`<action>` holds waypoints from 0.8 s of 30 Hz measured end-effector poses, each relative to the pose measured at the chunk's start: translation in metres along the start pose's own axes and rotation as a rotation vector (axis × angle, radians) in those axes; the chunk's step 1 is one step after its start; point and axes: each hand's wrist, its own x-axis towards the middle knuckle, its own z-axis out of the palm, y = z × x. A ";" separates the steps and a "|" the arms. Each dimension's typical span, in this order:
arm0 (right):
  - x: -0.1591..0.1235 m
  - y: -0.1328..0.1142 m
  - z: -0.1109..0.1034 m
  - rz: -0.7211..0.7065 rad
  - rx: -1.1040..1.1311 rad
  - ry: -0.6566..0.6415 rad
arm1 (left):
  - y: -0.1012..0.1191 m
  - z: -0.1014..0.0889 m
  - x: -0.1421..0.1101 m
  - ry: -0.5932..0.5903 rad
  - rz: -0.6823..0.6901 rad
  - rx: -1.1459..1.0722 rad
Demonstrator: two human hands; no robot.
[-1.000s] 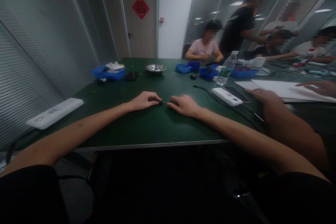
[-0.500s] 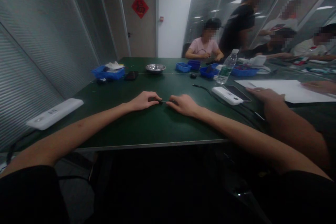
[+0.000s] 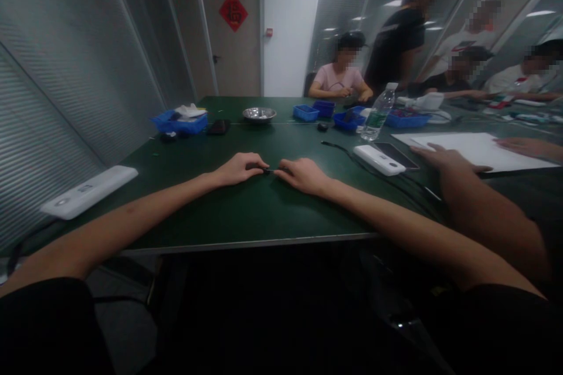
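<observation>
My left hand (image 3: pixel 240 169) rests low over the green table (image 3: pixel 246 211), its thumb and fingers pinched on a small dark piece (image 3: pixel 266 171). Facing it, my right hand (image 3: pixel 301 174) is also closed in a pinch. A thin, pale, needle-like bit (image 3: pixel 271 170) shows in the narrow gap between the two sets of fingertips. It seems to reach from the dark piece to my right fingers, but it is too small to name. My curled fingers hide most of what each hand grips.
Beyond my hands stand a metal bowl (image 3: pixel 259 115), a blue basket (image 3: pixel 180 122) and a black phone (image 3: pixel 219 126). To the right are a white power bank (image 3: pixel 379 159), a water bottle (image 3: pixel 379 112) and a neighbour's hand (image 3: pixel 448 158) on white paper (image 3: pixel 475 146). Another white device (image 3: pixel 90 192) lies left.
Both hands keep their pinches, with the fingertips slightly nearer each other. The view has shifted a little. On the right, the neighbour's hands have moved slightly on the paper.
</observation>
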 end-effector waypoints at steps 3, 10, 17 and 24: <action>0.002 0.001 0.000 0.007 0.067 0.006 | 0.000 -0.001 0.000 0.003 0.008 -0.009; 0.006 0.000 -0.005 0.021 0.207 -0.062 | -0.007 0.001 -0.001 -0.059 -0.049 -0.194; 0.001 -0.006 -0.004 -0.013 0.066 -0.014 | -0.012 -0.001 0.001 -0.096 -0.102 -0.316; -0.001 -0.007 -0.004 -0.108 -0.065 0.056 | -0.011 -0.007 0.002 -0.144 -0.132 -0.364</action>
